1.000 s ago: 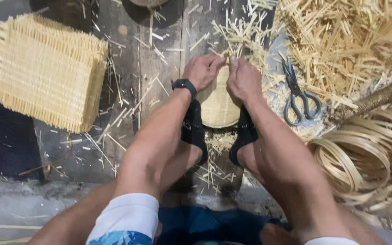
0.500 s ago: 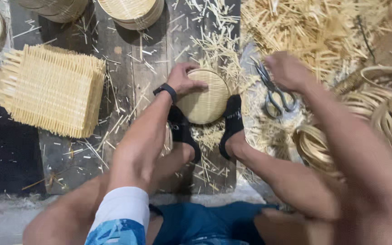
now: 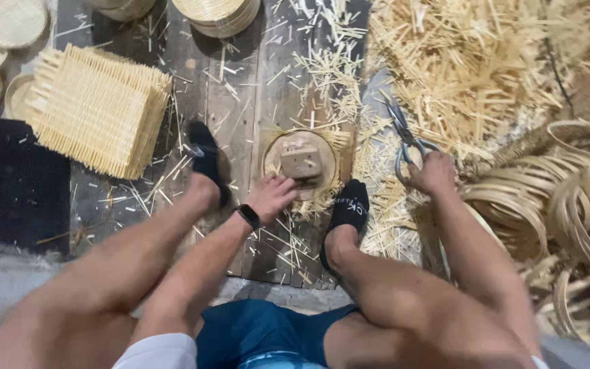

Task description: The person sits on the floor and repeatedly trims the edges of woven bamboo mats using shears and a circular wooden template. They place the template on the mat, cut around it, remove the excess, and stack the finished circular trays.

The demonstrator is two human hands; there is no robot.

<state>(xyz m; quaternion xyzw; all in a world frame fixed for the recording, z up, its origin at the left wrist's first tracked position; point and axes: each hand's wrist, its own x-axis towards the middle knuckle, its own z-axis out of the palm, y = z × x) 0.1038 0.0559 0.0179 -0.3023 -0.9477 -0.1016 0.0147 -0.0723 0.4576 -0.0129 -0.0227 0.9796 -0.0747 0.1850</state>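
Left hand [image 3: 272, 196] rests open-fingered on round woven tray [image 3: 278, 158], a small wooden block [image 3: 300, 161] sitting inside just above the fingers. Right hand [image 3: 434, 173] is closed around scissors [image 3: 404, 140] handles.

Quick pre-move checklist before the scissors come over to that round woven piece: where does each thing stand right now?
1. Left hand on the round woven piece: ok, fingers rest at its near edge.
2. Wooden block seated on the piece: ok, it sits on top, centred.
3. Right hand on the scissors: ok, fingers at the handle loops.
4. Scissors lifted: not ok, they lie on the straw offcuts.
5. Blades open or closed: cannot tell.
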